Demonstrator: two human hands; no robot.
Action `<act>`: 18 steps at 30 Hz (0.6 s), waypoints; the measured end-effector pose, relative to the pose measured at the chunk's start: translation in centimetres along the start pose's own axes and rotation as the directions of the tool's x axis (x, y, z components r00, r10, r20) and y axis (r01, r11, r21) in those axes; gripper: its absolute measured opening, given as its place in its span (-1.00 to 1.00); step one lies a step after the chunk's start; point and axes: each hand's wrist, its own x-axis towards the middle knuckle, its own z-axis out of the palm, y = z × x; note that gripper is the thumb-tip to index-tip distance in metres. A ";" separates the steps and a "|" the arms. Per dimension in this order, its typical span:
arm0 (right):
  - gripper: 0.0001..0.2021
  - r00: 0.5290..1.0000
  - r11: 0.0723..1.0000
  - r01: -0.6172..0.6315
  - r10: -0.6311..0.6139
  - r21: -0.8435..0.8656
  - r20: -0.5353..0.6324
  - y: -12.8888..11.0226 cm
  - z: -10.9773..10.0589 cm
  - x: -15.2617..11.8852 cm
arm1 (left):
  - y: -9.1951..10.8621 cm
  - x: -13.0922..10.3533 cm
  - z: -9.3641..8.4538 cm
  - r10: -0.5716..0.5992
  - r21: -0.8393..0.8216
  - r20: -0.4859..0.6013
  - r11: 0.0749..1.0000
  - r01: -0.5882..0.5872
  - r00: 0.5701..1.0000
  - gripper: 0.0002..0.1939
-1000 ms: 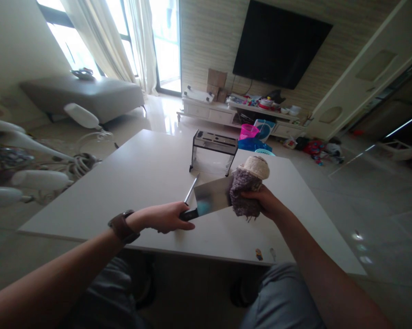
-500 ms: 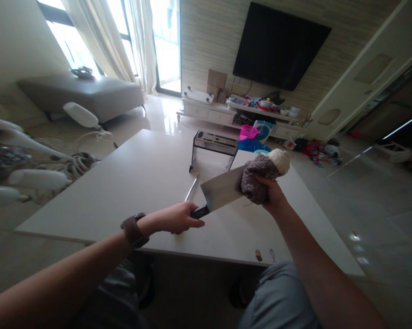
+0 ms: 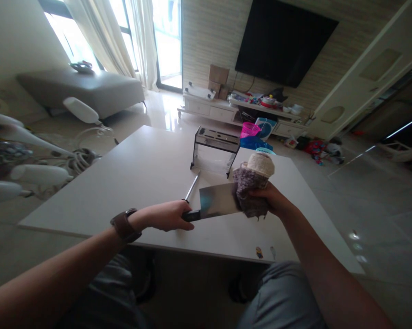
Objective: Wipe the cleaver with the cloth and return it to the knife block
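Observation:
My left hand (image 3: pixel 171 215) is closed round the black handle of a cleaver (image 3: pixel 217 200), whose broad blade points right above the table. A fuzzy grey-brown cloth (image 3: pixel 250 189) is gripped in my right hand (image 3: pixel 272 198) and wraps the far end of the blade, hiding its tip. A cream-coloured bundled part (image 3: pixel 261 163) bulges from the top of the cloth. Behind my left hand a sharpening steel (image 3: pixel 192 186) lies on the table, its handle mostly hidden. Farther back stands a knife block (image 3: pixel 216 151) with a slotted black top and clear sides.
The white table (image 3: pixel 123 183) has two small stickers (image 3: pixel 259 252) near its front edge. Beyond its far edge are a pink basket (image 3: pixel 249 130) and a blue bag (image 3: pixel 255 143). White chair-like pieces (image 3: pixel 41 173) and coiled cables stand at the left.
The cleaver has turned from slanting up to nearly level. My right hand and the cloth have moved a little left and down, and my left hand has shifted slightly left.

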 end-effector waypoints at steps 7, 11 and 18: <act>-0.39 0.996 0.999 0.048 -0.049 -0.012 -0.074 0.7 0.8 0.4 | 0.1 0.4 0.5 0.038 0.023 0.008 0.999 -0.039 0.999 -0.63; -0.40 0.982 0.992 0.099 -0.084 0.082 -0.170 0.5 1.2 0.5 | 0.3 0.5 0.4 0.115 0.024 -0.065 0.993 -0.114 0.991 -0.64; -0.68 0.919 0.909 0.212 -0.061 0.360 -0.389 0.4 0.5 2.2 | 0.8 0.6 0.8 0.040 -0.144 -0.044 0.988 -0.046 0.998 -0.61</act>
